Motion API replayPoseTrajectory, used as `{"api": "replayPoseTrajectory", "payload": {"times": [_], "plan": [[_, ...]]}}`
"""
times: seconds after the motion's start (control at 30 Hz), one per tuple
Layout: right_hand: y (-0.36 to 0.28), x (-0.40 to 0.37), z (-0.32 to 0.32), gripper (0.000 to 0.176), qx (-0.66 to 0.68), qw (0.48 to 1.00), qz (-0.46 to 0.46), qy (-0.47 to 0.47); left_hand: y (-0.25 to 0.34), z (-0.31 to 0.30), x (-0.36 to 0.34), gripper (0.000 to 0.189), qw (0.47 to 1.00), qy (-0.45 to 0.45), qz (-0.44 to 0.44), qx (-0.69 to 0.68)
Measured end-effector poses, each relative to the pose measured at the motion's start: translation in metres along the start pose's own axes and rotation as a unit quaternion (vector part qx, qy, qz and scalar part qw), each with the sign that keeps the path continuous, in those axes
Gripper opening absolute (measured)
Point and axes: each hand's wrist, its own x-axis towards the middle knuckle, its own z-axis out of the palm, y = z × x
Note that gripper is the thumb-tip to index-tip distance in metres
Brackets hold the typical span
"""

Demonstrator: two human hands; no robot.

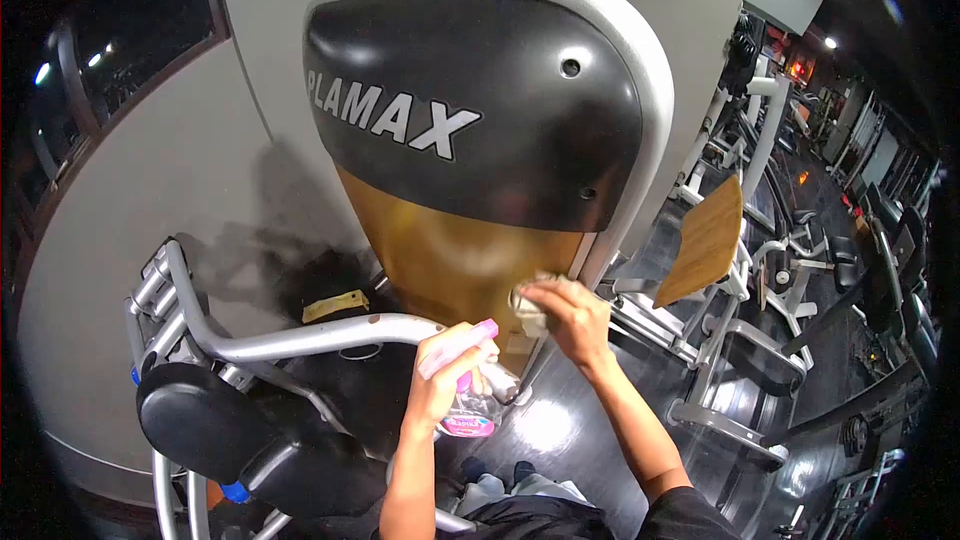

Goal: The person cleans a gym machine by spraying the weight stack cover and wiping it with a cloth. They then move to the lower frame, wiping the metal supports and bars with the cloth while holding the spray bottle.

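My left hand is wrapped round the neck of a spray bottle with a pink and white trigger head, clear body and pink label. In my right hand is a bunched pale cloth, held up against the amber lower panel of a gym machine's shroud. Black plastic with "PLAMAX" lettering covers the upper part of that shroud, inside a silver frame. Just beyond the bottle runs a bent silver tube of the machine.
Black padded seats with silver tubing stand at the lower left. A yellowish strip lies behind the tube. To the right are a tan board, white-framed machines and a dark glossy floor.
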Motion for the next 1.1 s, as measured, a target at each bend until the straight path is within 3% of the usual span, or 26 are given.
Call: {"api": "replayPoseTrajectory", "payload": {"times": [0.07, 0.17, 0.47, 0.57, 0.77, 0.93, 1.03, 1.1], "plan": [[-0.003, 0.014, -0.014, 0.041, -0.019, 0.997, 0.001, 0.079, -0.002, 0.004, 0.000, 0.018, 1.000, -0.008, -0.007, 0.011], [-0.003, 0.020, -0.018, 0.043, 0.005, 0.994, 0.008, 0.109, -0.008, 0.008, 0.002, 0.018, 1.000, -0.023, -0.005, 0.009], [0.016, -0.063, 0.036, 0.043, 0.024, 0.996, 0.085, -0.011, -0.026, 0.011, 0.011, 0.018, 0.999, -0.029, -0.015, 0.006], [0.014, -0.047, 0.019, 0.049, 0.017, 0.997, 0.068, 0.024, -0.030, 0.010, 0.013, 0.020, 0.999, -0.021, -0.022, 0.022], [0.003, 0.010, -0.017, 0.038, 0.056, 0.978, 0.057, 0.193, -0.038, 0.004, 0.016, 0.021, 0.999, -0.002, -0.044, 0.002], [0.003, -0.022, 0.009, 0.041, 0.075, 0.983, 0.100, 0.137, -0.038, 0.002, 0.014, 0.022, 0.999, -0.001, -0.040, -0.019], [0.009, -0.068, 0.044, 0.038, 0.080, 0.983, 0.152, 0.063, -0.034, 0.004, 0.010, 0.021, 0.996, -0.061, -0.070, 0.004], [0.011, -0.100, 0.064, 0.036, 0.098, 0.975, 0.201, 0.006, -0.041, 0.005, 0.006, 0.021, 0.996, -0.045, -0.070, -0.005]]}}
